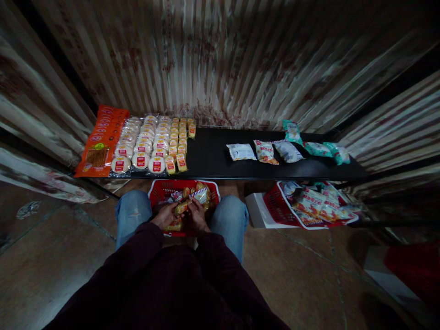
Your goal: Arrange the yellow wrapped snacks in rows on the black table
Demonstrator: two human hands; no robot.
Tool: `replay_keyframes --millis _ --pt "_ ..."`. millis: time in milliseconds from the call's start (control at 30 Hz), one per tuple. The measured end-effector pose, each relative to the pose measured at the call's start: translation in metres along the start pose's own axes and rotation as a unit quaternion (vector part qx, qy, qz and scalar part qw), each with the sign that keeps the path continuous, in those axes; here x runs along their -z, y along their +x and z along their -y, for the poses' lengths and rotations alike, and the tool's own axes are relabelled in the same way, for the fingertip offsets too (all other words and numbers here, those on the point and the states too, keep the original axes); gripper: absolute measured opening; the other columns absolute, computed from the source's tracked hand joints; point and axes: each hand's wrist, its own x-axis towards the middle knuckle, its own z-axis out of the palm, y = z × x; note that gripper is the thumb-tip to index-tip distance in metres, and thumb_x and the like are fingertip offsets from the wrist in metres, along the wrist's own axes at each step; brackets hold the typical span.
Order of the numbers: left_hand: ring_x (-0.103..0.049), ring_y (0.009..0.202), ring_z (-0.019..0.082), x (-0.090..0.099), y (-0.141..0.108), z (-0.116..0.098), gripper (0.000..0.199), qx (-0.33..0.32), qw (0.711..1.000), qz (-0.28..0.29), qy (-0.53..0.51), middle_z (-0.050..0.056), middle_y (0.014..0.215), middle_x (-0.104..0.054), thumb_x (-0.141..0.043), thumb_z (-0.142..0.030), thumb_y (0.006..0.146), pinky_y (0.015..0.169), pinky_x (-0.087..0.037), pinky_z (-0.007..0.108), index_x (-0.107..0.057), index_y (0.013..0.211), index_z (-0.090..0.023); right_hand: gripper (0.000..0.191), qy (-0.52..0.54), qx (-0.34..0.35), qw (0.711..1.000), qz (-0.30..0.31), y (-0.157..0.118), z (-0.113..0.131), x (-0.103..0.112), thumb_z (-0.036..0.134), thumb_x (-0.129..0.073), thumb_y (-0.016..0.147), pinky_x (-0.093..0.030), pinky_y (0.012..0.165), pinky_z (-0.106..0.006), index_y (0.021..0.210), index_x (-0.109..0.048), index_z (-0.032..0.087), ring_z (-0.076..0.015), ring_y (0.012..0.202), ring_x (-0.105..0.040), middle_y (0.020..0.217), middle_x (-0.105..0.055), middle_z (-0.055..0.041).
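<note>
Between my knees, both hands hold one small yellow snack packet [181,208] over a red basket [215,188]. My left hand [166,215] closes on the packet's left end, my right hand [198,216] on its right end. More yellow packets [175,225] and a striped clear packet [201,195] lie in the basket, partly covered by my hands. Ahead, matching yellow packets [181,161] stand in rows on the black shelf [209,153], beside rows of round white crackers in clear wrap [140,160].
Overlapping orange snack bags [98,142] lie at the shelf's left end. White puffed bags [266,152] and green bags [318,149] lie toward its right. Below, another red basket [275,204] full of bags leans on a white box [256,211]. Pleated curtains enclose the shelf.
</note>
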Motion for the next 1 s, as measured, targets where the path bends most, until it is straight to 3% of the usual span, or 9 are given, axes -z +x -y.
replay_keyframes --millis 133,267,500,700,900,1000 --pt "-0.064 0.06 0.012 0.002 -0.003 0.002 0.028 0.029 0.999 0.025 -0.009 0.005 0.082 -0.069 -0.054 -0.043 0.084 0.051 -0.047 0.021 -0.059 0.093 -0.017 0.044 0.032 -0.005 0.999 -0.021 -0.001 0.003 -0.001 0.04 -0.072 0.064 -0.042 0.05 -0.021 0.101 -0.062 0.019 -0.0078 0.051 -0.048 0.063 -0.059 0.0055" --pt "-0.064 0.062 0.011 0.002 -0.004 0.002 0.019 0.006 0.999 0.027 -0.032 0.004 0.083 -0.069 -0.054 -0.033 0.086 0.059 -0.05 0.021 -0.061 0.092 -0.017 0.048 0.034 -0.024 0.999 -0.028 -0.002 0.004 -0.002 0.04 -0.072 0.063 -0.042 0.049 -0.021 0.103 -0.061 0.018 -0.0083 0.048 -0.05 0.054 -0.055 0.0074" --pt "-0.063 0.065 0.011 0.004 -0.003 -0.003 0.018 -0.029 0.993 -0.004 -0.11 0.005 0.072 -0.066 -0.045 -0.022 0.088 0.063 -0.052 0.022 -0.06 0.086 -0.013 0.044 -0.066 -0.043 0.997 -0.027 -0.009 0.008 -0.002 0.043 -0.066 0.067 -0.039 0.043 -0.023 0.104 -0.059 0.02 -0.0099 0.047 -0.051 0.071 -0.062 0.0022" --pt "-0.06 0.059 0.007 0.008 -0.001 0.003 0.008 -0.075 0.994 0.005 -0.077 -0.001 0.068 -0.063 -0.059 -0.011 0.076 0.059 -0.048 0.018 -0.057 0.081 -0.016 0.027 -0.082 -0.058 0.995 0.028 -0.015 0.011 0.0 0.042 -0.07 0.065 -0.045 0.051 -0.025 0.078 -0.062 0.02 -0.0118 0.054 -0.054 0.069 -0.062 0.0019" --pt "-0.055 0.052 0.005 0.009 0.002 0.008 0.017 -0.065 0.995 -0.015 -0.068 -0.004 0.066 -0.062 -0.069 -0.017 0.072 0.052 -0.043 0.015 -0.057 0.084 -0.017 0.019 -0.098 -0.065 0.993 0.02 -0.012 0.003 0.003 0.037 -0.069 0.067 -0.046 0.055 -0.026 0.071 -0.06 0.021 -0.0119 0.053 -0.054 0.059 -0.059 0.0048" --pt "-0.054 0.05 0.004 0.009 0.003 0.009 0.016 -0.06 0.996 -0.01 -0.06 -0.004 0.066 -0.062 -0.07 -0.017 0.073 0.051 -0.043 0.015 -0.059 0.083 -0.016 0.018 -0.106 -0.043 0.993 0.017 -0.01 -0.001 0.005 0.038 -0.069 0.066 -0.048 0.059 -0.028 0.07 -0.06 0.022 -0.0144 0.059 -0.057 0.063 -0.063 0.0036"
